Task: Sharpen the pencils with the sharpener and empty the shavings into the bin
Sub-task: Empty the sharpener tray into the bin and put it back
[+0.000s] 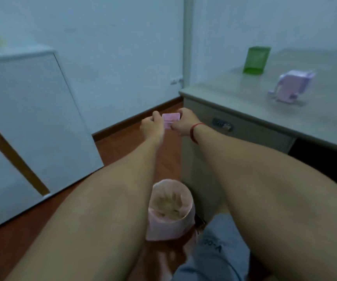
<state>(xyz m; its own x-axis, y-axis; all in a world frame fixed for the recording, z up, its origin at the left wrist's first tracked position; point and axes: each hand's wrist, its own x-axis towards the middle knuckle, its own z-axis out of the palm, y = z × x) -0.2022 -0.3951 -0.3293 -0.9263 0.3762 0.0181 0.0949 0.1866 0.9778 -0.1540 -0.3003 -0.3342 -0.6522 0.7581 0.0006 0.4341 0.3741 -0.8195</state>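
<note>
Both my arms reach forward over the floor. My left hand (151,125) and my right hand (183,123) hold a small pink shavings drawer (170,119) between them, each gripping one end. Below my forearms, on the floor, stands the bin (170,211), lined with a pink bag and holding pale scraps. The purple crank sharpener (291,86) sits on the grey desk (244,98) at the right, away from both hands. A green pencil holder (255,60) stands farther back on the desk. No pencils can be made out in this blurred frame.
A white cabinet (21,122) stands at the left on the reddish wooden floor (127,151). The desk's side panel with a drawer lock (223,124) is right beside my right wrist. My knee in grey trousers (214,252) is next to the bin.
</note>
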